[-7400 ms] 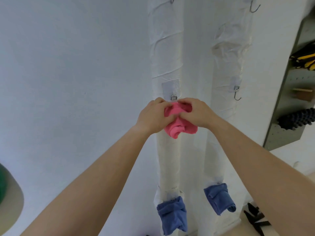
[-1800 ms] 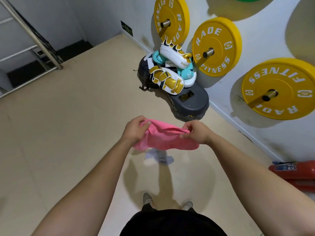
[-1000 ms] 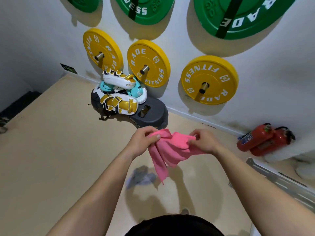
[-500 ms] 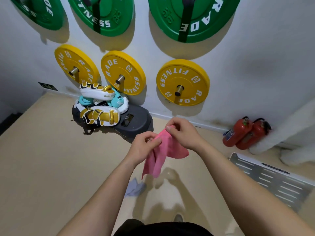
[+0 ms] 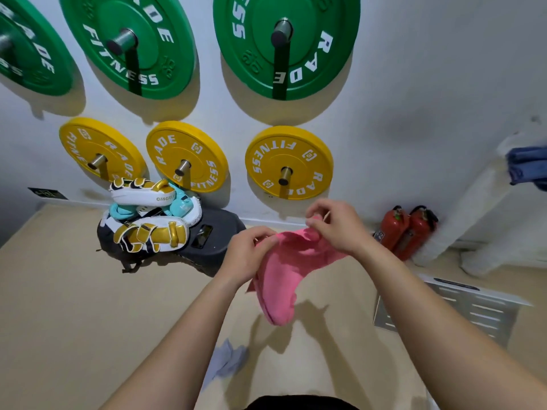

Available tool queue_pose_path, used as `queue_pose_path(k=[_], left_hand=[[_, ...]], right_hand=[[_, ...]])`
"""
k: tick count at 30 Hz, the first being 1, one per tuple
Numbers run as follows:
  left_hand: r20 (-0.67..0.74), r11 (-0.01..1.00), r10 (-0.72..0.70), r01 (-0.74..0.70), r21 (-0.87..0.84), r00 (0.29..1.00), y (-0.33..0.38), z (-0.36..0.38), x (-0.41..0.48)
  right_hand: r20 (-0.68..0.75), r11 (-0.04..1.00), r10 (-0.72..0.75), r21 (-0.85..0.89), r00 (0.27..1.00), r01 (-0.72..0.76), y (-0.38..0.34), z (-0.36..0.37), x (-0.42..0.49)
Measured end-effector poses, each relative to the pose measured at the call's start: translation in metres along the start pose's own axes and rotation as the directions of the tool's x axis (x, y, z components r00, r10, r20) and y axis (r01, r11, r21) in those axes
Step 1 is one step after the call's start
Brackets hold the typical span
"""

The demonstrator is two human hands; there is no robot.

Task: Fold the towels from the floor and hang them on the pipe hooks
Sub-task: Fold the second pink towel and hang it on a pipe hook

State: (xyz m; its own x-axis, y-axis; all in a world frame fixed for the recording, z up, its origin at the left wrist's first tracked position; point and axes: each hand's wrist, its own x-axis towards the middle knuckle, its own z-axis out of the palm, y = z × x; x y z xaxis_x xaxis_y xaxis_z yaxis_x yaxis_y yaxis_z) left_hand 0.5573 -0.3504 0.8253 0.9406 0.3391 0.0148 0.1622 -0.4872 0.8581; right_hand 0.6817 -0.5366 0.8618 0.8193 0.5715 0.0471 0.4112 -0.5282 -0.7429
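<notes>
In front of my chest, my left hand [image 5: 247,255] and right hand [image 5: 337,229] both pinch the pink towel [image 5: 284,279] at its top edge. Its long side hangs down under my left hand.

Green plates [image 5: 285,45]: three. Yellow plates [image 5: 288,162]: three. Fire extinguishers [image 5: 390,229]: two. Pink towel [image 5: 281,279]: one. Grey towel [image 5: 226,361] on floor: one. Blue towel [image 5: 527,168], hung: one.

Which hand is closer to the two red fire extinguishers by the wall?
The right hand. It pinches the top edge of the pink towel, on the side toward the fire extinguishers, not touching them. The left hand grips the other end, farther away.
</notes>
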Motion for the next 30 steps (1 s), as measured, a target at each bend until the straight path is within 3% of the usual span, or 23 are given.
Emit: queue_pose_path(k=[3, 5, 8, 11, 15, 22, 27, 30], left_hand=[[0.003, 0.997, 0.079, -0.080, 0.023, 0.997, 0.017, 0.002, 0.003], [-0.016, 0.995, 0.090, -0.089, 0.041, 0.996, 0.017, -0.002, 0.003], [-0.040, 0.997, 0.068, -0.067, 0.037, 0.997, 0.008, -0.011, -0.001], [-0.043, 0.997, 0.048, -0.046, 0.055, 0.998, 0.000, -0.016, -0.005], [-0.097, 0.997, -0.038, 0.044, 0.067, 0.995, -0.020, -0.025, -0.009], [-0.131, 0.990, -0.121, 0.129, 0.056, 0.984, -0.044, -0.051, -0.017], [-0.103, 0.972, -0.134, 0.151, 0.178, 0.986, -0.052, -0.063, -0.020], [-0.186, 0.966, -0.169, 0.200, 0.161, 0.968, -0.050, -0.064, -0.022]], right_hand=[[0.114, 0.987, -0.014, 0.161, 0.993, -0.005, -0.016, 0.020, -0.009], [0.163, 0.983, 0.001, 0.180, 0.987, -0.031, -0.024, 0.026, -0.011], [0.103, 0.999, -0.049, -0.003, 0.993, 0.049, -0.027, 0.030, -0.007], [0.074, 0.996, -0.089, -0.011, 0.993, 0.090, -0.033, 0.025, 0.002], [-0.068, 0.994, -0.105, -0.033, 0.992, 0.103, -0.038, -0.002, 0.020], [-0.285, 0.986, 0.094, -0.108, 0.954, -0.130, 0.008, -0.051, 0.037], [-0.329, 0.967, 0.209, -0.067, 0.921, -0.244, 0.039, -0.063, 0.031], [-0.296, 0.966, 0.245, -0.012, 0.923, -0.260, 0.049, -0.064, 0.024]])
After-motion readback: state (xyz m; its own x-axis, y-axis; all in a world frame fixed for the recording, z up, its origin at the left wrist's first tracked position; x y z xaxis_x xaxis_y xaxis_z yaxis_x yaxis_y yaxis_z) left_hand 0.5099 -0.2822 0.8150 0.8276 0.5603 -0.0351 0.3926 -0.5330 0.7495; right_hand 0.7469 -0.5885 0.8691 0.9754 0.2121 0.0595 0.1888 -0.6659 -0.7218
